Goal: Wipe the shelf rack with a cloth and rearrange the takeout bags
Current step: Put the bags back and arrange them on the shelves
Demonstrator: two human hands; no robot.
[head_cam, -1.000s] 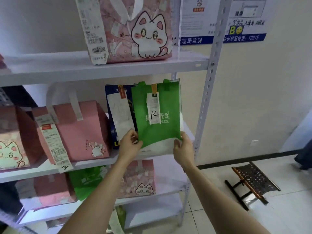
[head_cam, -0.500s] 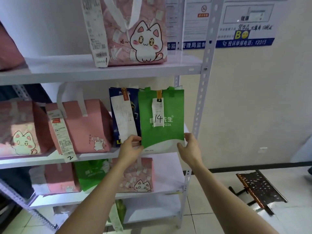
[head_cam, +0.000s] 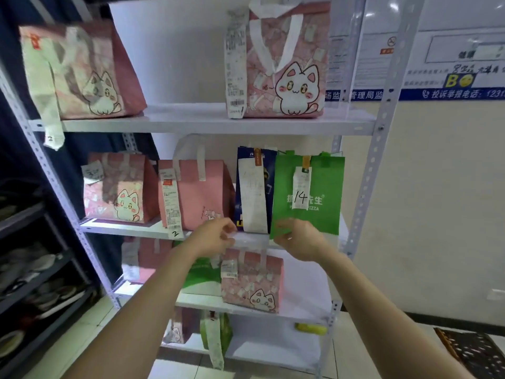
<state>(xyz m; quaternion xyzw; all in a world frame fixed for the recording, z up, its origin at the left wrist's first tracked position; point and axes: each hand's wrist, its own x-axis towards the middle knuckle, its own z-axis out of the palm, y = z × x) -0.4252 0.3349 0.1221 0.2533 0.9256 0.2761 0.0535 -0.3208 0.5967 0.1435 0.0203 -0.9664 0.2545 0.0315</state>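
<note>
Brightness: an even, fairly bright light is given; the white shelf boards (head_cam: pixel 207 120) are rendered close to washed out.
Source: no lamp is seen.
Shadows: soft shade is cast beneath each board, and the dark rack (head_cam: pixel 24 269) at the left is left dim.
Glare: pale streaks are reflected on the glossy wall notice (head_cam: pixel 382 36).
Blur: the left hand (head_cam: pixel 216 236), the right hand (head_cam: pixel 297 239) and the top-left pink bag (head_cam: pixel 79 72) are smeared.
Sharpness: the "14" on the green bag (head_cam: pixel 308 192) is kept legible; the stool (head_cam: pixel 475 354) is softened.
Distortion: the rack upright (head_cam: pixel 382 105) is tilted by the wide lens.
</note>
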